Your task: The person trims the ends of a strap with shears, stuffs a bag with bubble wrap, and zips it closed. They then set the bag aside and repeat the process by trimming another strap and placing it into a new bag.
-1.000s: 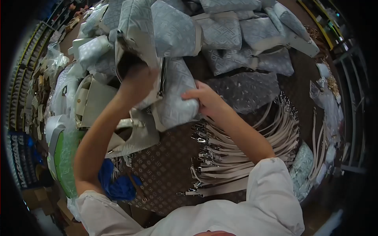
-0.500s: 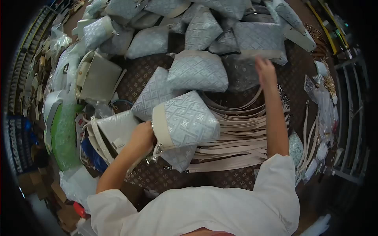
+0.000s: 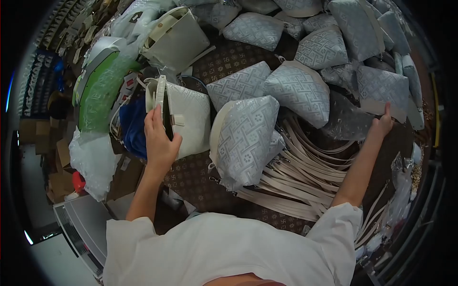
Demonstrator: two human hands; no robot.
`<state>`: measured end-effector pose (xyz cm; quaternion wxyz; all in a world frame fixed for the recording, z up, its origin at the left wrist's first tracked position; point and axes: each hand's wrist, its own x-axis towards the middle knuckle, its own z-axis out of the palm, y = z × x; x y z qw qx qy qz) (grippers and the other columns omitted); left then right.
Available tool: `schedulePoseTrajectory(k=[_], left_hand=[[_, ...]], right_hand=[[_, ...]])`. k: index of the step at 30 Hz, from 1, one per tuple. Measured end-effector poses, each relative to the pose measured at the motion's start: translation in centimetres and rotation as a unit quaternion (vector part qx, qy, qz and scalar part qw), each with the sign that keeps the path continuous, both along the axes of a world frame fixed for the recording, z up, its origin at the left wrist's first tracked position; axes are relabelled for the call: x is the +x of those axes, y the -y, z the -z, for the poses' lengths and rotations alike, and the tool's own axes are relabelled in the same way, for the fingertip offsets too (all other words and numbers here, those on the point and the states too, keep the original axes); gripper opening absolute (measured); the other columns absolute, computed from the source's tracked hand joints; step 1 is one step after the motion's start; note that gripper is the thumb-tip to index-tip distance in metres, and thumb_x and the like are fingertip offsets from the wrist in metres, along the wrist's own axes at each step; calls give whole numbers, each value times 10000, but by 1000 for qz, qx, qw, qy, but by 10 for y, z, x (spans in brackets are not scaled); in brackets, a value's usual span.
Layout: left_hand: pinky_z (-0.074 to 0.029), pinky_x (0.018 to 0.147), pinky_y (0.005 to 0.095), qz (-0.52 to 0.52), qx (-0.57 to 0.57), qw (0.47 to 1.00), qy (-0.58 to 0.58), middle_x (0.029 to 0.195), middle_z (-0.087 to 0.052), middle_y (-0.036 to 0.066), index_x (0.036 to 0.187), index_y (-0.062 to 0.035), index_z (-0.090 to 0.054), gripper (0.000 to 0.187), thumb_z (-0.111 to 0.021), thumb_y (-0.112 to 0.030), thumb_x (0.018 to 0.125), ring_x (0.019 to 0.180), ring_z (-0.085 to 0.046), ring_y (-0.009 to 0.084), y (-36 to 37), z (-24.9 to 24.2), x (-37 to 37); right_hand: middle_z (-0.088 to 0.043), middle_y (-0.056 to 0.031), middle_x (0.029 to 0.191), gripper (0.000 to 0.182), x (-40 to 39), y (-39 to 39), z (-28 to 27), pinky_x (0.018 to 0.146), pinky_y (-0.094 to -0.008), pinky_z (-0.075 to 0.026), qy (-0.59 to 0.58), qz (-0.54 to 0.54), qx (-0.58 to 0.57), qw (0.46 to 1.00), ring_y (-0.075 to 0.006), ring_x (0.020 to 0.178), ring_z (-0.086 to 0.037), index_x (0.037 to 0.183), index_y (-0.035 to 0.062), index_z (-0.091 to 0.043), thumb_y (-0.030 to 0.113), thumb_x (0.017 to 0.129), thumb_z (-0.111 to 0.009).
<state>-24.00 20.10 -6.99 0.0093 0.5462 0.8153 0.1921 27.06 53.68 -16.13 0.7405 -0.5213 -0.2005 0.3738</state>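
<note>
My left hand (image 3: 161,143) lies against the open side of a cream handbag (image 3: 192,119), fingers stretched along its edge and thumb apart. Just right of it, a silvery-blue patterned pouch (image 3: 245,138) with a cream band rests on the table. My right hand (image 3: 383,125) reaches far right to another patterned pouch (image 3: 384,86). Its index finger lies over that pouch's beige band, and the other fingers are curled at the edge. Between the hands are two more patterned pouches, one tilted (image 3: 300,90) and one flatter (image 3: 238,86), and a bundle of beige straps (image 3: 305,176).
Several wrapped pouches (image 3: 255,31) are heaped at the back of the brown patterned table (image 3: 195,186). A second cream handbag (image 3: 179,43) stands at back left. Clear plastic (image 3: 346,117) lies near my right hand. A green item in bubble wrap (image 3: 100,90) and blue cloth (image 3: 133,126) are at left.
The view has turned. My left hand has let go of the front pouch and moved onto the cream handbag. My right hand has come onto the far pouch's beige band.
</note>
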Motion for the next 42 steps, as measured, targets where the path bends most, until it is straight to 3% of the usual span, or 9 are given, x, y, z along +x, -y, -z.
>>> schedulePoseTrajectory(k=[9, 13, 16, 24, 30, 34, 37, 38, 42], left_hand=[[-422, 846, 378, 44, -110, 991, 61, 1174, -404, 254, 1351, -120, -296, 815, -650, -49, 620, 987, -498, 379, -39, -6, -23], [-440, 839, 309, 154, 9, 984, 88, 1034, -607, 142, 1151, -80, -565, 548, -587, 99, 634, 963, -586, 260, -55, -15, -57], [-447, 822, 265, 180, -31, 974, 132, 1069, -616, 77, 1175, -115, -565, 569, -568, 118, 655, 958, -576, 128, -80, -27, -78], [-473, 732, 313, 351, 17, 935, -43, 996, -610, 109, 1237, -199, -502, 606, -616, 13, 681, 802, -601, 209, -188, 7, -94], [-467, 744, 367, 395, 47, 908, -134, 984, -578, 115, 1262, -218, -460, 583, -642, -78, 726, 860, -588, 263, -210, 29, -116], [-463, 769, 361, 400, 249, 856, -212, 1034, -559, 141, 1161, -132, -545, 397, -632, -131, 773, 899, -577, 261, -119, -17, 7], [-474, 757, 340, 511, -26, 842, 171, 1015, -582, 128, 1002, -33, -591, 232, -582, -52, 771, 906, -585, 265, 22, -41, 134], [-482, 728, 347, 652, -43, 734, 188, 916, -590, 134, 1010, -33, -580, 270, -539, 12, 747, 826, -590, 284, 57, -34, 163], [-468, 750, 382, 620, -322, 695, 169, 934, -584, 182, 1020, -13, -572, 307, -536, 38, 720, 887, -560, 360, 133, 25, 213]], right_hand=[[-537, -132, 1083, 471, -11, 184, -114, 797, -304, -443, 372, 47, 208, 903, -186, 908, -535, 1136, -50, -463, 68, 744, -695], [-551, -89, 1041, 507, -23, 279, -135, 778, -249, -420, 349, -258, 24, 900, -141, 909, -520, 1164, -39, -454, 24, 716, -683], [-611, -83, 857, 529, -36, 316, -132, 666, -242, -443, 356, -559, -158, 732, -129, 775, -583, 1155, -29, -465, -4, 672, -679], [-572, -96, 674, 183, -102, 418, -89, 579, -364, -448, 582, -599, -51, 548, -268, 649, -589, 828, 56, -551, 29, 652, -592], [-519, -54, 633, 173, -127, 477, -56, 554, -348, -423, 643, -536, -65, 543, -233, 625, -558, 792, 78, -540, 17, 632, -559], [-521, -44, 635, 205, -136, 503, -38, 555, -334, -425, 660, -442, -39, 607, -218, 615, -551, 842, 87, -566, 15, 653, -535], [-516, -31, 632, 239, -141, 513, -36, 549, -318, -420, 661, -406, -13, 631, -213, 609, -544, 889, 92, -580, 19, 667, -529], [-514, -40, 634, 192, -143, 516, -38, 552, -313, -419, 661, -417, 4, 624, -218, 599, -541, 850, 84, -580, 39, 668, -537], [-559, -63, 702, 164, -122, 530, -40, 592, -326, -449, 579, -480, 111, 650, -237, 639, -566, 839, 65, -600, 50, 679, -565]])
